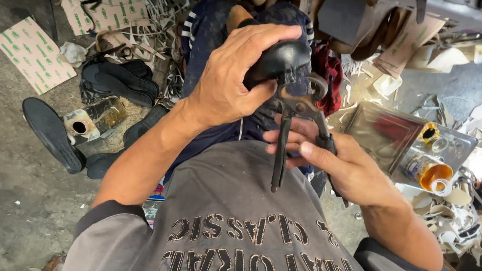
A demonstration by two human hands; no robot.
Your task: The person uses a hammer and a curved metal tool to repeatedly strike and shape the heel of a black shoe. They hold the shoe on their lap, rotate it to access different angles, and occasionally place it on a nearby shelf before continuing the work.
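Grey shirt fabric fills the foreground, over the person's lap. Just above it, the right hand is clenched around the dark handles of lasting pincers, whose head bites at the edge of a black shoe. Over that shoe the left hand is clamped, fingers curled across its top, holding it above the knees. Beyond, black soles lie on the dirty floor at left, and a metal tray with a yellow-rimmed can sits at right.

Left hand raised, grip closed (fingers curled); right hand lower, grip clenched.
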